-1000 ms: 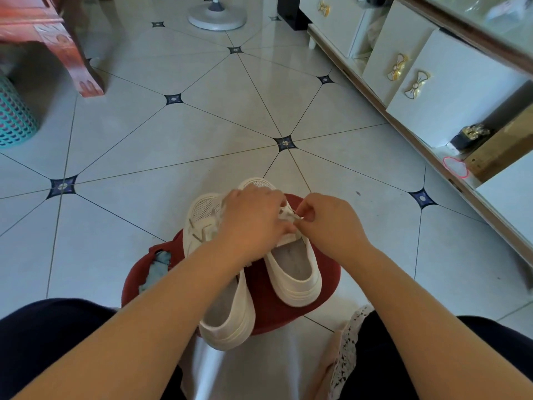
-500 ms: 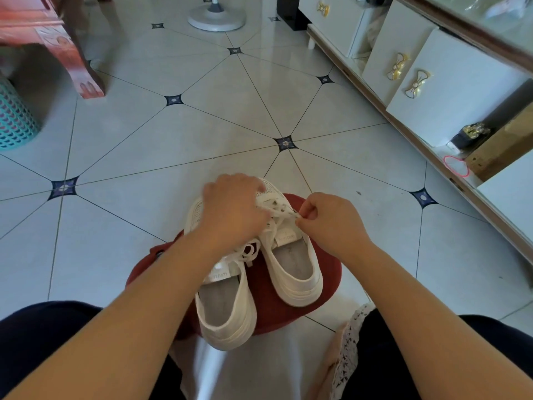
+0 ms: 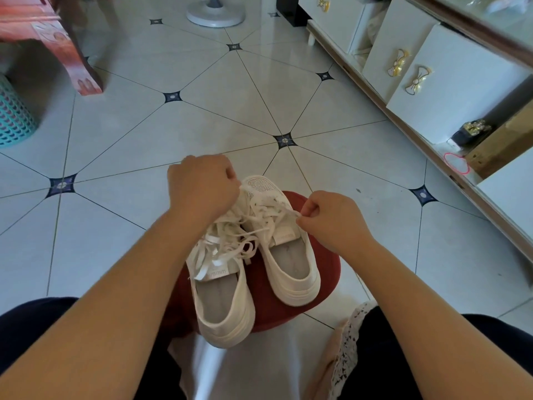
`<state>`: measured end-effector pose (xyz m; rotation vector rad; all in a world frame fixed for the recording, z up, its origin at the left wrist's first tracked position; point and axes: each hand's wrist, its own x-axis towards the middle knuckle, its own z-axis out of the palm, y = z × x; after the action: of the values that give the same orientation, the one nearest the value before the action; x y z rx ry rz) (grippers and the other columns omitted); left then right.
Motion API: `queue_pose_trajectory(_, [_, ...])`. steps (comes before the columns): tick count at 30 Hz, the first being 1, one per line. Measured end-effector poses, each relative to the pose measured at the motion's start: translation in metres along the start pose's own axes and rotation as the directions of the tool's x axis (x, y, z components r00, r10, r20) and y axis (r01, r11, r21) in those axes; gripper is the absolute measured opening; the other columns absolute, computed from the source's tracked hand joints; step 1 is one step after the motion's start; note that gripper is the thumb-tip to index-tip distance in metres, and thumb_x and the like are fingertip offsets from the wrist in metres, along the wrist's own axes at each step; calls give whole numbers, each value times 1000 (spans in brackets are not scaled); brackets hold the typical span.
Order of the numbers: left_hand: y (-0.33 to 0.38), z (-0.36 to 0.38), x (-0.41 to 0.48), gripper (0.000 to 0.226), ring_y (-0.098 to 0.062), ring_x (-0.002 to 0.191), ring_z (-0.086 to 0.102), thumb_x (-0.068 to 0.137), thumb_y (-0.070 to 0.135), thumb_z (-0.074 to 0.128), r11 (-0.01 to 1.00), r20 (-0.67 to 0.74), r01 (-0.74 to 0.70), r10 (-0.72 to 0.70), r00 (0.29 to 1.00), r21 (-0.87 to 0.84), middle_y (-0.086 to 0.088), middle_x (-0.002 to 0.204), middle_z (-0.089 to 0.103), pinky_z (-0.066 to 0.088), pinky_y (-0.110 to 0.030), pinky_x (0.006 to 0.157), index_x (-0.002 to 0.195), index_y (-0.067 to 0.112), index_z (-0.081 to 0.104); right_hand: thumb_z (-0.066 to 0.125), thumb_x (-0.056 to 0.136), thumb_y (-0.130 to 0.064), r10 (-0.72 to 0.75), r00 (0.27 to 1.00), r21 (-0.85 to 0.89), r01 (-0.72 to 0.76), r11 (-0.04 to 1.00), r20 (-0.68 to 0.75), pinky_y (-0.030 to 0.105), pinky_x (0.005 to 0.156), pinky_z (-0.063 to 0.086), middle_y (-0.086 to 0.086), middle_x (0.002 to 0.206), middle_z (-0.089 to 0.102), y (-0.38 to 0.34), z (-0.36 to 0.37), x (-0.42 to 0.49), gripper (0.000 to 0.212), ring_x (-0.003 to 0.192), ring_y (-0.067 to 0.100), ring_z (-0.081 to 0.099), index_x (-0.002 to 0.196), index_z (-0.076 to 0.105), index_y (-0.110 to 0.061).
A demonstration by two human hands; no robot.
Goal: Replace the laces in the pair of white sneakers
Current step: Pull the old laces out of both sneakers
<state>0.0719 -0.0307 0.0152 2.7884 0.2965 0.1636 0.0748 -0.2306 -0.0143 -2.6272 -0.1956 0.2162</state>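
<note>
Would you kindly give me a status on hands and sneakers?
Left hand, right hand: each gripping lace of farther sneaker. Nearer sneaker beside it on red stool. Nothing blocking.

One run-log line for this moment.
focus: far sneaker | left hand: grips lace | right hand: pinches lace | near sneaker: laces loose | both on red stool

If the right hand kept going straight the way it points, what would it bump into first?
Most likely the laced front of the right-side sneaker, just ahead of the right hand that pinches its lace. Past that is the left hand. Depth is hard to judge.
</note>
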Motion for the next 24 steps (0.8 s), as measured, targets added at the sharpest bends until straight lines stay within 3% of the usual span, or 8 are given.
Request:
queue_pose_trajectory(4, [27,23,-19,53,-23,114,44,71,45,66,955,232,-282,256,939,89,4,119,55,27,-38,88,121,32,52,62,78,-23,-17,1000,-17,17,1000,-17,16,54,36,-13,69,53,-1,2,0,16,64,3,49,68,51,-30])
queue_pose_trajectory(7, [49,45,-27,37,-21,110,45,79,44,57,892,139,-439,423,895,112,4,109,59,20,-36,85,112,27,57,63,79,-25,-23,999,-38,22,999,-23,15,56,36,-13,69,53,-1,2,0,12,67,7,50,71,54,-26])
queue_pose_trajectory(11, [45,48,-23,22,-18,95,49,90,35,48,877,88,-434,425,901,205,7,85,61,21,-33,84,92,25,67,64,79,-29,-21,1000,-2,21,1000,-10,17,58,39,-13,67,53,-1,1,-1,17,66,5,49,67,52,-29])
queue_pose_trajectory(15, [31,24,-17,20,-10,65,47,83,36,61,938,6,-144,154,988,-314,15,55,46,34,-30,72,66,28,69,63,77,-21,14,1000,22,-14,1000,-6,19,57,42,-10,69,58,0,-3,-1,11,69,8,55,70,55,-25])
queue_pose_trajectory(17, [15,5,-8,23,-8,59,51,74,27,71,780,19,106,-119,993,-616,14,56,54,41,-27,62,54,26,61,63,77,-19,30,999,43,-30,999,17,20,60,45,-9,70,60,-1,-4,0,9,71,9,58,72,57,-24])
queue_pose_trajectory(19, [3,-6,-1,17,-14,61,52,70,21,69,692,39,240,-293,955,-681,9,59,57,41,-27,60,55,19,60,63,77,-20,33,999,37,-34,999,24,22,62,46,-9,72,60,-2,-3,0,9,72,9,58,72,56,-24])
queue_pose_trajectory(22, [1,3,-4,15,-23,78,50,76,25,53,970,1,163,-166,986,-180,-2,80,58,37,-34,70,80,12,59,62,77,-21,21,1000,3,-22,1000,14,23,62,46,-10,73,58,-4,-2,0,11,72,9,55,71,55,-26])
queue_pose_trajectory(24, [13,19,-15,39,-28,104,47,76,35,57,998,45,-64,63,997,22,-6,113,55,33,-40,86,110,16,54,62,78,-22,14,1000,0,-14,1000,9,22,60,44,-10,72,57,-4,-1,-1,13,71,9,55,70,53,-27])
